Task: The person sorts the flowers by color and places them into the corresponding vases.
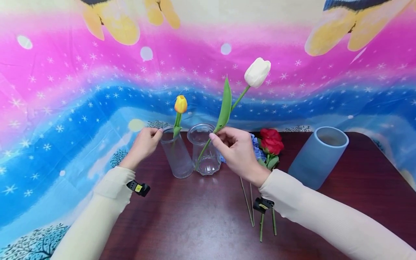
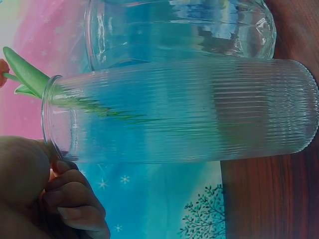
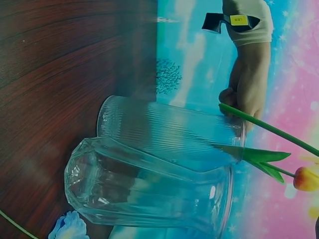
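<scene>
My left hand pinches the rim of a tall ribbed glass vase, which stands on the table. A yellow-orange tulip leans inside it, its green stem showing blurred through the ribs in the left wrist view. Between thumb and fingers, my right hand holds a white tulip by its stem, bloom up and tilted right. The stem's lower part slants down, overlapping a clear flared glass vase in the head view. That vase stands right beside the ribbed one.
A red rose and blue flowers lie behind my right forearm, their stems pointing toward me. At the right stands a frosted blue vase. The dark wooden table ends at a printed cloth backdrop.
</scene>
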Motion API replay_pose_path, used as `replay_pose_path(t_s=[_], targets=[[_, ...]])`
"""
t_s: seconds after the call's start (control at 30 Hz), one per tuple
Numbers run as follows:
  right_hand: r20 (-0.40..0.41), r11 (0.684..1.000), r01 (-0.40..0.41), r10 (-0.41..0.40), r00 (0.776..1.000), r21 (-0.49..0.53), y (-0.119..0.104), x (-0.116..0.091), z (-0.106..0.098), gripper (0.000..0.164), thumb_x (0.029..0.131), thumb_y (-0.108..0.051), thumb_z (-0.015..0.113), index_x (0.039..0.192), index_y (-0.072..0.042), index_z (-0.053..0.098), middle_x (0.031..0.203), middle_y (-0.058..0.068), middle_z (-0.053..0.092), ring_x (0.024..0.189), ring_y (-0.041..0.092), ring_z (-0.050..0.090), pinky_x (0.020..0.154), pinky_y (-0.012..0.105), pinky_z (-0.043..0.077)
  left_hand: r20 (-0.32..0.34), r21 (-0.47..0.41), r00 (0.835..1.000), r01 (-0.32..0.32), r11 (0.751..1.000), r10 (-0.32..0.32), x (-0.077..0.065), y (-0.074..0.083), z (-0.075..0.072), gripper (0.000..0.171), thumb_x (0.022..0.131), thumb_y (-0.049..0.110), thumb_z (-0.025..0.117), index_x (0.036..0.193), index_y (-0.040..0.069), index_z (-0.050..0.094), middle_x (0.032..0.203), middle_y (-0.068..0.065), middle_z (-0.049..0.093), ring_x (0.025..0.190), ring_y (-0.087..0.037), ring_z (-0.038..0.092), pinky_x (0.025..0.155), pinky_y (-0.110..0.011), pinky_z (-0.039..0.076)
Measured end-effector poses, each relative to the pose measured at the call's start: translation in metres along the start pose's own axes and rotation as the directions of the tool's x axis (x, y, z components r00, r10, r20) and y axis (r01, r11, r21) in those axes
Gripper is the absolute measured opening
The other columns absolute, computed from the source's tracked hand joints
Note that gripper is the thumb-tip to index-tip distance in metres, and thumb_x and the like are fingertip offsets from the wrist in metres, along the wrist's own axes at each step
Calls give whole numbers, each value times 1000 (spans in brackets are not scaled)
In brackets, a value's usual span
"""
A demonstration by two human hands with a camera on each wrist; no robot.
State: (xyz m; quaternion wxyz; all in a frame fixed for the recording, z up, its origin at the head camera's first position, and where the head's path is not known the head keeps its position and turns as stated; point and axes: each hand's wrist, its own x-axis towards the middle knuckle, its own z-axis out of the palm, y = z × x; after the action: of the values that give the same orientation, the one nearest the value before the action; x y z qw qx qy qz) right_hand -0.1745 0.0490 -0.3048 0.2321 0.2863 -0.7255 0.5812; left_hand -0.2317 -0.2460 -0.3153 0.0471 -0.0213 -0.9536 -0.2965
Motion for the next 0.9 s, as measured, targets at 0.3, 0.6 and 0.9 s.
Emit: replay_pose_path(t_s=[0.3, 0.6, 0.9], targets=[[-8, 996, 64, -64, 998, 64, -3, 7, 11, 7, 91, -1, 69, 90, 4, 74, 63, 9, 60, 52, 6, 44, 48, 20, 36, -5, -7, 1000, -2, 1000, 2, 0, -1, 0, 48, 107, 34, 42, 65, 14, 37, 57, 4, 34, 55, -18, 36, 55, -32, 33], [15, 986, 148, -149, 989, 72, -15, 18, 23, 5, 92, -1, 69, 93, 2, 73, 62, 6, 56, 52, 9, 44, 48, 24, 37, -9, -5, 1000, -5, 1000, 5, -1, -1, 0, 48, 108, 34, 42, 64, 14, 37, 56, 4, 33, 54, -18, 36, 55, -32, 33], [26, 982, 182, -184, 983, 44, -27, 29, 35, 7, 93, -4, 69, 93, 2, 73, 62, 6, 56, 53, 10, 45, 48, 24, 37, -11, -3, 1000, -24, 1000, 24, 0, -2, 0, 49, 108, 34, 42, 64, 14, 36, 55, 3, 32, 52, -18, 34, 55, -31, 32]])
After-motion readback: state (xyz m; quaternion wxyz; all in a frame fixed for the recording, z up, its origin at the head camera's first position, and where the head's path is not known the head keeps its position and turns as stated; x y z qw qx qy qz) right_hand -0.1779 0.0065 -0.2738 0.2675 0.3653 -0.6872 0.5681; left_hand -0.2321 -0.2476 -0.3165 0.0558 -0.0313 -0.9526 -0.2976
